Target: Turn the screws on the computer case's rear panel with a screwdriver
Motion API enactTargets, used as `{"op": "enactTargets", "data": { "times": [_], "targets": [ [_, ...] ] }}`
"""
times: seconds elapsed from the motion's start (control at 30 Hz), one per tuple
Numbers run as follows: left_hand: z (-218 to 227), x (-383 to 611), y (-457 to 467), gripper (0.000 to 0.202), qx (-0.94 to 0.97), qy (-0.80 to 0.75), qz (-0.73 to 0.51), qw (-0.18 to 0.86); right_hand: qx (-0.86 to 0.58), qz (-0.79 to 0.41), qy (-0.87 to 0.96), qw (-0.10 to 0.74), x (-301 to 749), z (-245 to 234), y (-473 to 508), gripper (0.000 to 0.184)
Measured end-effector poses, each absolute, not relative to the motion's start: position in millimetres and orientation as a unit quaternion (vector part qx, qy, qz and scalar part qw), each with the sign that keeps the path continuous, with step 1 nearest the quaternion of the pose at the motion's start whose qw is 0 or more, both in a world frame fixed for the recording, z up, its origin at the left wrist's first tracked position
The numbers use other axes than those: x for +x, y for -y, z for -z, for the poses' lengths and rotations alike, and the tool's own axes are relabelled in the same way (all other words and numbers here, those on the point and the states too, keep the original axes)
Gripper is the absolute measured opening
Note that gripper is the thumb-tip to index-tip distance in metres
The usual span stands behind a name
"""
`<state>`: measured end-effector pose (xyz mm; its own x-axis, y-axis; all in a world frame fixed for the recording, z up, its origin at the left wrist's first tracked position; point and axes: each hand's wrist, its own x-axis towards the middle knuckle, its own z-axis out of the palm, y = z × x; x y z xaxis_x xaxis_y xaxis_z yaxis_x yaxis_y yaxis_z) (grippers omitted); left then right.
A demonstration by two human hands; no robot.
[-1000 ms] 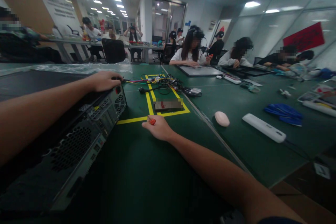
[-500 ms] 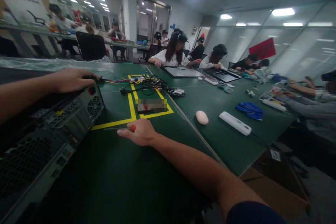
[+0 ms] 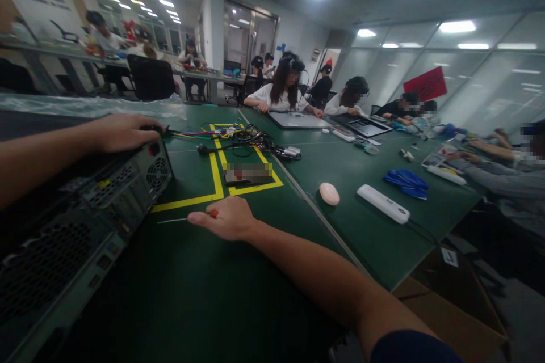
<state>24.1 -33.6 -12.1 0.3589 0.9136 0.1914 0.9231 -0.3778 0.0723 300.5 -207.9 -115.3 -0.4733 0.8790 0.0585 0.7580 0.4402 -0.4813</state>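
My left hand (image 3: 125,131) grips the top far corner of a computer case (image 3: 131,198), with a dark part showing by its fingertips. The case stands at the left, its back panel with a fan grille and ports turned toward the middle of the table. In my closed right hand (image 3: 230,218) is a screwdriver (image 3: 172,220). Its thin shaft points left toward the case, and a bit of orange-red handle shows between the fingers. Just beyond that hand lies a flat greyish box-shaped part (image 3: 248,174), partly blurred out, inside yellow tape lines.
A tangle of cables (image 3: 251,139) lies past the taped area (image 3: 217,176). Farther right are a pink mouse (image 3: 329,194), a white power strip (image 3: 383,203) and a blue bundle (image 3: 406,182). Clear plastic sheeting (image 3: 93,106) lies behind the case. Other people work across the table.
The screwdriver's tip has swung slightly left and down as my right hand turned a little. My left hand stays on the case. The whole view has shifted slightly.
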Motion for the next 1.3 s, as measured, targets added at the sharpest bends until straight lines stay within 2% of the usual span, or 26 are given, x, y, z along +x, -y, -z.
{"op": "enactTargets", "data": {
  "times": [0.13, 0.33, 0.6, 0.87, 1.03, 1.3],
  "targets": [
    [3.9, 30.1, 44.0, 0.066, -0.841, 0.539, 0.046, 0.027, -0.507, -0.189, 0.824, 0.166, 298.6, 116.4, 207.4, 0.077],
    [1.3, 32.6, 46.7, 0.063, -0.846, 0.528, 0.062, 0.033, -0.513, -0.18, 0.817, 0.192, 301.5, 121.5, 201.8, 0.075],
    [5.2, 31.8, 44.3, 0.054, -0.848, 0.521, 0.094, 0.008, -0.521, -0.174, 0.806, 0.221, 303.4, 121.4, 201.5, 0.054],
    [5.6, 31.4, 44.7, 0.058, -0.847, 0.525, 0.081, 0.013, -0.517, -0.184, 0.809, 0.208, 304.3, 119.0, 201.7, 0.065],
    [6.9, 31.1, 43.8, 0.058, -0.849, 0.521, 0.094, 0.011, -0.515, -0.184, 0.812, 0.204, 305.0, 119.5, 201.1, 0.065],
    [7.0, 31.8, 43.0, 0.057, -0.852, 0.516, 0.085, 0.011, -0.509, -0.188, 0.812, 0.212, 303.3, 119.5, 203.8, 0.05]
  ]
}}
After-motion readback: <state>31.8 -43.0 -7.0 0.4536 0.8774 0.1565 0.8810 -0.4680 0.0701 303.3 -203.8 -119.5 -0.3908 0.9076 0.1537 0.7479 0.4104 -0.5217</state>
